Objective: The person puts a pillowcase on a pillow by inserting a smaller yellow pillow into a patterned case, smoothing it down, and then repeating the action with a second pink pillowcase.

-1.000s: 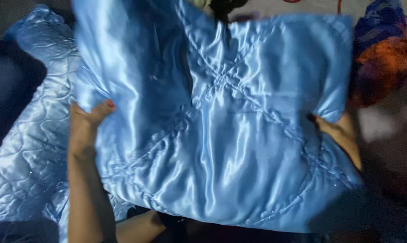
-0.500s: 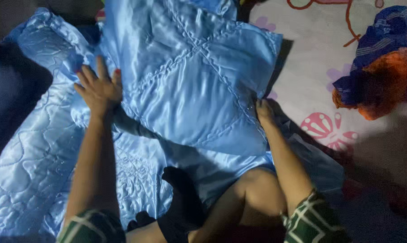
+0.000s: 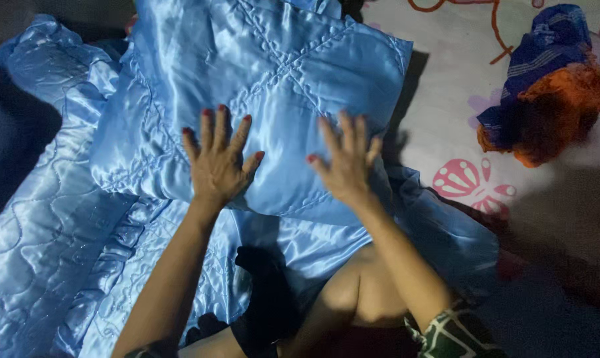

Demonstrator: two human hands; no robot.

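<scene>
A shiny light-blue satin pillow (image 3: 273, 79) with stitched diagonal lines lies in front of me on a quilted blue bedspread (image 3: 41, 245). My left hand (image 3: 219, 162) presses flat on the pillow's lower middle, fingers spread. My right hand (image 3: 345, 162) rests flat beside it on the pillow's lower right part, fingers also apart. Neither hand grips anything. My bare knee (image 3: 353, 298) shows below the pillow, between my forearms.
A crumpled blue and orange cloth (image 3: 545, 86) lies at the upper right on a pale sheet with pink butterfly prints (image 3: 472, 182). The ruffled edge of the bedspread (image 3: 101, 272) runs along the left. Dark shadow covers the lower right.
The pillow was held up in both hands, then laid down on the bedspread. Both hands have let go of its edges and now press flat on its top.
</scene>
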